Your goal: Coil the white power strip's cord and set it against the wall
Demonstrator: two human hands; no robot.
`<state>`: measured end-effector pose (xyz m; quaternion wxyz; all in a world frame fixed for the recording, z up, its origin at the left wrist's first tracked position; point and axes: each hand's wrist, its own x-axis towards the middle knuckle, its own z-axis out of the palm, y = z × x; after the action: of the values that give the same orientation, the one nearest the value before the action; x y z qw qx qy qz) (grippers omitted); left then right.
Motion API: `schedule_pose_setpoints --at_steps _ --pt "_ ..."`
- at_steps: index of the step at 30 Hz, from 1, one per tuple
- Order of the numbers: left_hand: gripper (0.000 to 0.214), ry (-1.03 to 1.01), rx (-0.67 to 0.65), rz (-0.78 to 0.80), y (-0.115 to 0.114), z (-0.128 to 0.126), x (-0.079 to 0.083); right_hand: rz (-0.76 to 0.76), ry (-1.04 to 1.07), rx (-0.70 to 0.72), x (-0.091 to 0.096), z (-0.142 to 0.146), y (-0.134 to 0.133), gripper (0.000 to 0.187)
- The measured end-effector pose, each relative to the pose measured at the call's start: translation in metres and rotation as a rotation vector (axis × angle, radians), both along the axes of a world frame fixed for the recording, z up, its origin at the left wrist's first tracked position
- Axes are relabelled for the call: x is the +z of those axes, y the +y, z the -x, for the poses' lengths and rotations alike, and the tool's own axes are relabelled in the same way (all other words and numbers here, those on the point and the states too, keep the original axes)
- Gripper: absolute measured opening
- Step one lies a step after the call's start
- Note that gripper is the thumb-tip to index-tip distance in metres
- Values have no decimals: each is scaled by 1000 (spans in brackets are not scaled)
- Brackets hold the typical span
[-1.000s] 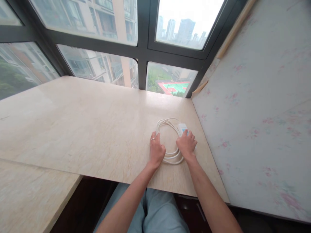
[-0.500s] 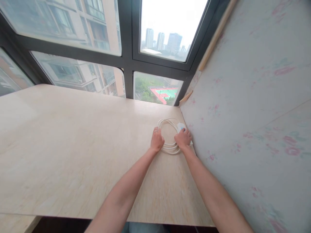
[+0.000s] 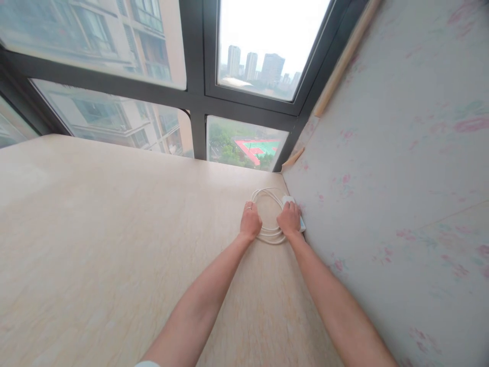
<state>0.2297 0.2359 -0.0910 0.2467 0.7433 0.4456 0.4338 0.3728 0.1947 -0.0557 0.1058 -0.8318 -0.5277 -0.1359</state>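
Note:
A loop of white cable [image 3: 271, 235] lies on the pale marbled window ledge [image 3: 133, 239], close to the corner by the wall. My left hand [image 3: 251, 221], with a ring on one finger, is closed around the left side of the coil. On the opposite side, my right hand [image 3: 289, 218] has its fingers wrapped over the coil and a white power strip [image 3: 303, 225]. Most of that strip is covered by the hand; its two ends show, against the wall.
Papered wall [image 3: 382, 168] with pink flowers rises directly to the right of my right hand. A dark window frame [image 3: 197, 130] borders the ledge's far edge. A strip of torn wallpaper [image 3: 293, 159] curls out at the corner.
My right hand has shifted slightly on the power strip, and more of its near end shows. The left hand keeps its hold on the coil. The view has moved a little forward.

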Motion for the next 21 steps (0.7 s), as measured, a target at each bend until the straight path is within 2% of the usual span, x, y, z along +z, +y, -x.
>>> schedule_pose_setpoints --at_steps 3,6,10,12,15,19,21 --pt "43 -62 28 19 2 2 1 7 35 24 1 -6 2 41" --pt "34 -150 100 57 2 11 3 11 83 41 10 -12 1 43" --pt "30 -276 201 126 -5 33 6 -126 124 144 27 -1 -18 51" --pt "29 -327 228 157 -16 46 8 -232 201 233 30 19 -38 49" --pt "26 -376 226 191 -39 69 11 -340 386 339 21 64 -77 39" --pt "27 -380 169 231 -78 109 14 -384 626 513 -2 130 -128 29" --pt "26 -355 113 244 -98 134 17 -383 748 537 -9 155 -149 28"
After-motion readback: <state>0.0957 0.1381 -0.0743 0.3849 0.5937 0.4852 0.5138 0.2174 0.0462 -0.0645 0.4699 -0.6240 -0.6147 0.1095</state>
